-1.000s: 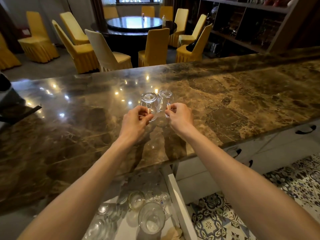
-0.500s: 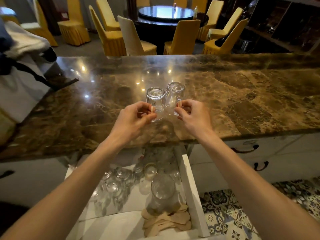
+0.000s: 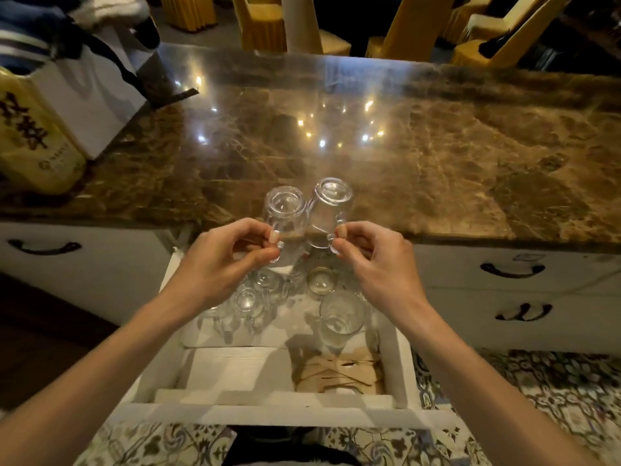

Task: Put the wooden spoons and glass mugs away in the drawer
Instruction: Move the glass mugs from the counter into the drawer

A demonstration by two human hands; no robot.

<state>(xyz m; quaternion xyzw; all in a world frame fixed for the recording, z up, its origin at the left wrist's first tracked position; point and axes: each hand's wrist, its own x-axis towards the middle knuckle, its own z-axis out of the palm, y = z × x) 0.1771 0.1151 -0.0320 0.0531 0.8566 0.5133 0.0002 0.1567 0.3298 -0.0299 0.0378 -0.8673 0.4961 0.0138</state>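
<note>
Left hand (image 3: 224, 260): grip pinched tight, thumb and forefinger clamped on the handle of the left glass mug (image 3: 285, 210). Right hand (image 3: 379, 260): same pinch, clamped on the handle of the right glass mug (image 3: 331, 206). Both mugs upturned, bases facing up, touching, held over the desk (image 3: 470, 156) edge above the open drawer (image 3: 400, 364). Inside the drawer: more glasses (image 3: 341, 317) at the back, wooden spoons (image 3: 336, 371) near its front right.

Large dark brush-style characters stand on the yellow box (image 3: 32, 136), but they cannot be read.
</note>
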